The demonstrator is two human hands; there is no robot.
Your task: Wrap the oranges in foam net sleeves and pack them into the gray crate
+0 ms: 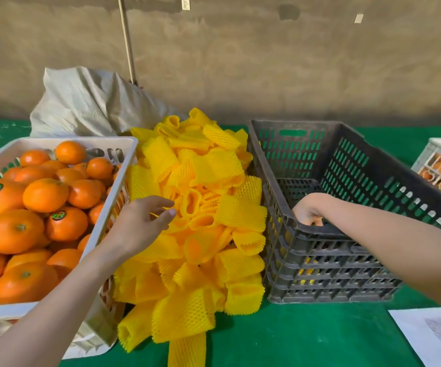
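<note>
Head view: soft, light foam net sleeves (240,213) at 12 o'clock are judged pinchable by a rim; left hand (139,223) loosely spread, right hand (306,211) grip untellable inside gray crate (320,274).

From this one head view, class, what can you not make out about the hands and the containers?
Head view only:
Right hand: fingers and any load hidden by the gray slatted plastic crate's near rim.
Crate floor: hidden by its near wall.
White plastic basket of oranges: cut off by the left edge.
Small white crate: cut off by the right edge.
White paper sheet: print blurred, too small.
</note>
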